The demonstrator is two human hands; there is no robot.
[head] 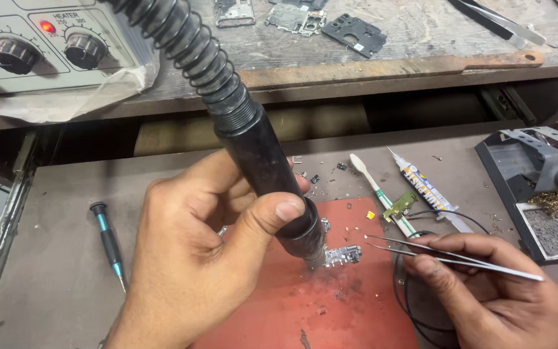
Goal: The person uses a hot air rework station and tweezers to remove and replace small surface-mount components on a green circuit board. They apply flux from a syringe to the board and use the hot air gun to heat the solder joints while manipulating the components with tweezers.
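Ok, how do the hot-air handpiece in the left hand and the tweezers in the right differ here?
The hot-air handpiece is thick, black and round, with a ribbed hose; the tweezers are thin, flat, bright metal. The left hand wraps the handpiece, which stands steeply, nozzle down; the right hand pinches the tweezers, which lie nearly level. Both point at the small circuit board on the red mat.

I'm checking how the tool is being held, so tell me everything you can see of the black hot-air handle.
The hot-air handle is a glossy black cylinder, probably plastic, tilted with its top toward the upper left. A ribbed black hose joins it through a threaded collar. The left hand wraps it, thumb across the lower ring. Its metal nozzle points down just above a small circuit board on the red mat; contact cannot be told.
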